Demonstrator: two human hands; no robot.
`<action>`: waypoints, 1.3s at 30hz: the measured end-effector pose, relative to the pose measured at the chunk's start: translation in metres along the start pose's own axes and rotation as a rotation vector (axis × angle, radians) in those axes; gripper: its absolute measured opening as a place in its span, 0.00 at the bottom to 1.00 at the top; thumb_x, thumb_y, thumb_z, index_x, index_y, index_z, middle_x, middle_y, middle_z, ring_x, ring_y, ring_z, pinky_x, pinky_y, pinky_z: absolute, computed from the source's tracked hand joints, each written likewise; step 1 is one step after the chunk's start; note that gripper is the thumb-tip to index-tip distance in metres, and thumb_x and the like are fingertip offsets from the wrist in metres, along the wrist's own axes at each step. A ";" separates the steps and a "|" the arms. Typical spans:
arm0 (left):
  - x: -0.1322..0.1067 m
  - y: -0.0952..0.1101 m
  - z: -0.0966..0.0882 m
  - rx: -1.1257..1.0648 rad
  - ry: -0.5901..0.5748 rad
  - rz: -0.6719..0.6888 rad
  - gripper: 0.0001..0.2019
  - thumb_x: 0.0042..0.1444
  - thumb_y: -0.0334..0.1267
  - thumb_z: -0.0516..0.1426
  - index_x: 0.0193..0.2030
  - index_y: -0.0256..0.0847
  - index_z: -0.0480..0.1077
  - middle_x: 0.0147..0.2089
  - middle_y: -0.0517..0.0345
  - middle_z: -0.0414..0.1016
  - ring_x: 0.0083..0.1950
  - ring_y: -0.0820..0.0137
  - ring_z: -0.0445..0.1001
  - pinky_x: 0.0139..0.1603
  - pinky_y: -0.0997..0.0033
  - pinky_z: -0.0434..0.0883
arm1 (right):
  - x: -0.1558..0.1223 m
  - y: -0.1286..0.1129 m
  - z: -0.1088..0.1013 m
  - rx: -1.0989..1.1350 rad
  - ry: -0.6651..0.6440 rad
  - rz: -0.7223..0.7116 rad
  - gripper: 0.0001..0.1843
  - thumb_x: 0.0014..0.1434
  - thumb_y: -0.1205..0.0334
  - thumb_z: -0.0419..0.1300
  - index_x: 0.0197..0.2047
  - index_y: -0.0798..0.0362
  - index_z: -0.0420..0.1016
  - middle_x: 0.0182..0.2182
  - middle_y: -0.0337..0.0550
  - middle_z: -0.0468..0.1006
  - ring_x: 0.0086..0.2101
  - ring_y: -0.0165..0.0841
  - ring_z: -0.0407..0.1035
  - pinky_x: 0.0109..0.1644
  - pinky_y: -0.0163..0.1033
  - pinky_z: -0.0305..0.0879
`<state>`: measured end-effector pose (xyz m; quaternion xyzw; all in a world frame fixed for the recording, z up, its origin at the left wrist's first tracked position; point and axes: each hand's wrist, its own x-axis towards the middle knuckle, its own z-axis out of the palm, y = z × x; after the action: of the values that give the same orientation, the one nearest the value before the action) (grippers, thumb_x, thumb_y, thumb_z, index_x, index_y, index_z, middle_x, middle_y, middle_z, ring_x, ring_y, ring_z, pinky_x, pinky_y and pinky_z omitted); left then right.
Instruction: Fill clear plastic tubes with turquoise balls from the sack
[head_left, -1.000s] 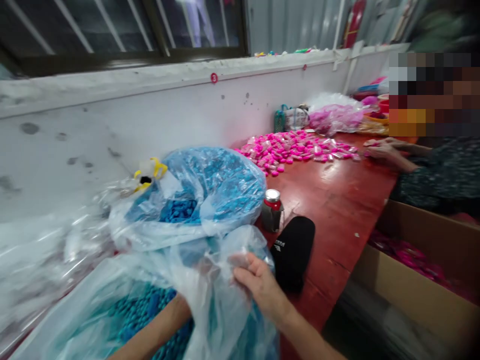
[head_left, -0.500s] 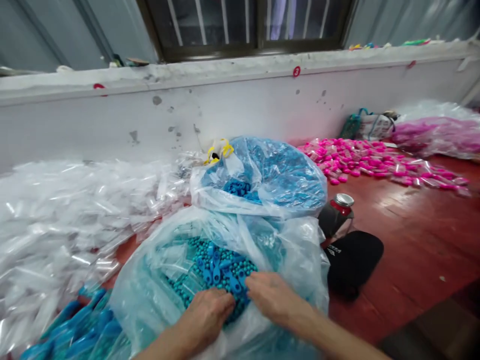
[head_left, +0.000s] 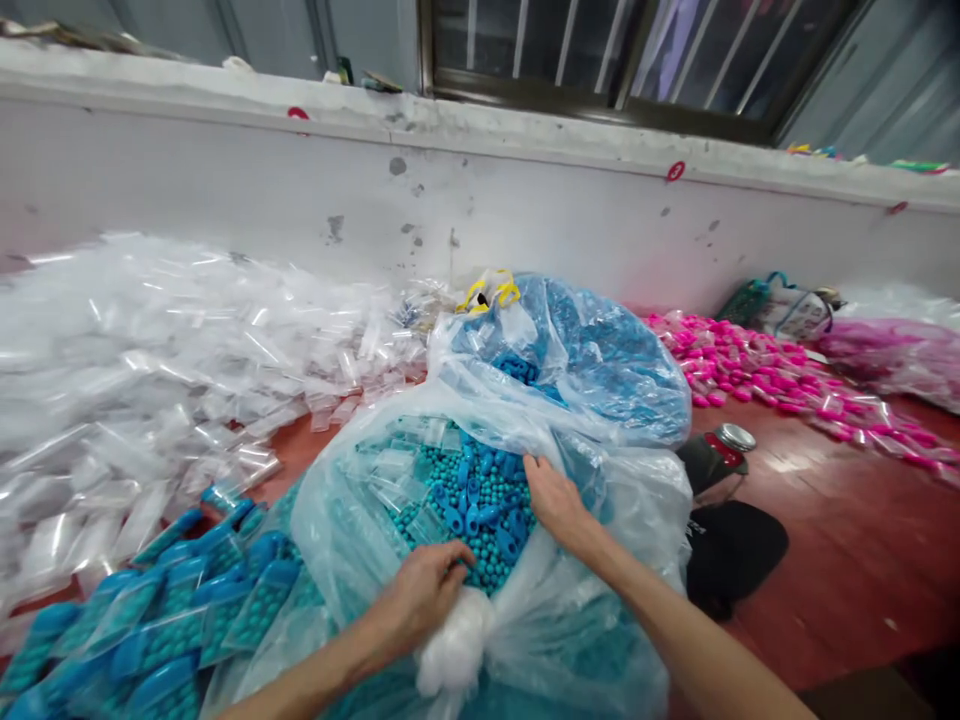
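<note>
A large translucent plastic bag (head_left: 337, 500) stands in front of me, its mouth spread. Inside lie small teal beads (head_left: 491, 575), several blue spoon-shaped plastic caps (head_left: 471, 518) and clear plastic tubes (head_left: 397, 468). At the near left edge of the mouth is my left hand (head_left: 427, 590), fingers curled above the beads; whatever is in them is hidden. Just below it bulges a white bunched part of the bag (head_left: 456, 645). My right hand (head_left: 555, 500) is at the right edge of the mouth, its bent fingers closed on the bag's plastic beside the beads.
Bead-filled tubes with blue caps (head_left: 172, 620) lie at lower left, below a wide heap of clear tubes (head_left: 187, 350). Behind stands a second bag (head_left: 615, 350) with blue pieces. To the right are a jar (head_left: 716, 465), a black cap (head_left: 735, 550) and a pink heap (head_left: 757, 365).
The view has swung left, showing more filled tubes. My hands have moved apart, the right one farther up along the bag's edge. More beads and the white bunched plastic now show.
</note>
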<state>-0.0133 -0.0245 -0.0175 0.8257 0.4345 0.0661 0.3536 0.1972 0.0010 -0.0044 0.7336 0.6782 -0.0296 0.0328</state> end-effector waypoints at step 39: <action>0.049 -0.014 -0.016 0.219 -0.153 0.099 0.28 0.45 0.31 0.52 0.57 0.45 0.58 0.47 0.52 0.69 0.49 0.61 0.67 0.47 0.65 0.63 | -0.048 -0.011 0.026 0.403 0.046 -0.218 0.16 0.59 0.62 0.48 0.50 0.52 0.68 0.43 0.45 0.75 0.43 0.36 0.69 0.46 0.38 0.62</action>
<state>0.0008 0.0269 -0.0241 0.8824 0.3695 -0.0274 0.2899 0.1828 -0.0482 -0.0258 0.6480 0.7345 -0.1511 -0.1332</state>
